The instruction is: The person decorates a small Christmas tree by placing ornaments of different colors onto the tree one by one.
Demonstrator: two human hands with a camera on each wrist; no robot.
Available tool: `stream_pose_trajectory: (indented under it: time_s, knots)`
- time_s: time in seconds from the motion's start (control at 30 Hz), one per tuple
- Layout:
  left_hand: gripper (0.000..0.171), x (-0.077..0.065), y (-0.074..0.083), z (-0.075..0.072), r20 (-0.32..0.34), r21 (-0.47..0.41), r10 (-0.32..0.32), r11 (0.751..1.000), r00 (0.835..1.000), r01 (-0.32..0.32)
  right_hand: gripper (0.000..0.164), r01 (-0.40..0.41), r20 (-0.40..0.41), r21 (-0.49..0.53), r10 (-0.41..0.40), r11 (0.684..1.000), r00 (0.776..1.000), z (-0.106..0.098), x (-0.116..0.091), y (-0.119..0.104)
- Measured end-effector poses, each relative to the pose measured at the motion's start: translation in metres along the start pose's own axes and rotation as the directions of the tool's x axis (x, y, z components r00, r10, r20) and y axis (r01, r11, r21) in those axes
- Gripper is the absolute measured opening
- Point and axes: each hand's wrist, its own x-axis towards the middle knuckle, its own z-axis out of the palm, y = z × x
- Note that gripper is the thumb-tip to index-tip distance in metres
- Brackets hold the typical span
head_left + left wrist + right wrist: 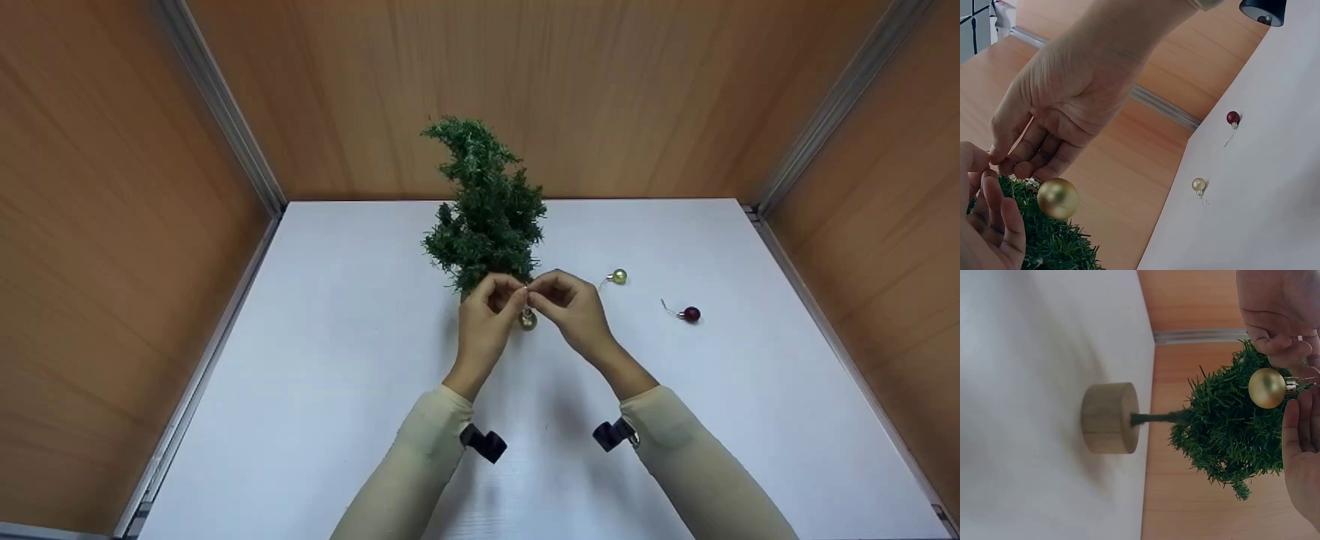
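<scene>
A gold Christmas bauble [528, 320] with a metallic cap hangs below the meeting fingertips of both hands. My left hand [484, 319] and right hand [574, 311] pinch its thin hanging loop; in the left wrist view the right hand [1081, 90] is above and the left hand [994, 225] at the lower left. Just behind them is a small green artificial Christmas tree [487, 210], its top bent to the left. The right wrist view shows the bauble [1267, 388] in front of the branches. Whether the loop touches a branch, I cannot tell.
To the right on the white table [337, 375] lie a small gold bauble [618, 277] and a dark red bauble [691, 314], each with a string. The tree stands on a round wooden base [1109, 418]. Wood-grain panels [562, 97] enclose the table's back and sides.
</scene>
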Motion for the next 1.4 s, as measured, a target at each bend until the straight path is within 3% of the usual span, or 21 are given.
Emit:
stream_pose_trajectory:
  time_s: [0.43, 0.8, 1.03, 1.4]
  knots:
    - [0.009, 0.005, -0.005, 0.0, 0.003, -0.006, 0.009, 1.0, 1.0, -0.009, 0.01, 0.02, 0.0, 0.021, -0.02, 1.0, 1.0, -0.002, 0.004, 0.002]
    - [0.008, 0.007, 0.001, -0.001, -0.003, 0.009, 0.017, 1.0, 1.0, -0.017, 0.014, -0.009, -0.009, 0.034, 0.009, 0.999, 1.0, -0.002, 0.007, 0.0]
    - [0.011, 0.021, -0.027, 0.004, -0.019, 0.019, 0.017, 1.0, 1.0, -0.016, 0.012, -0.018, -0.028, 0.048, 0.019, 0.999, 0.999, -0.002, 0.012, -0.001]
    - [0.011, 0.029, -0.032, 0.003, -0.027, 0.009, 0.058, 0.998, 0.998, -0.058, 0.011, 0.011, -0.041, 0.03, -0.01, 0.999, 0.999, -0.003, 0.018, -0.001]
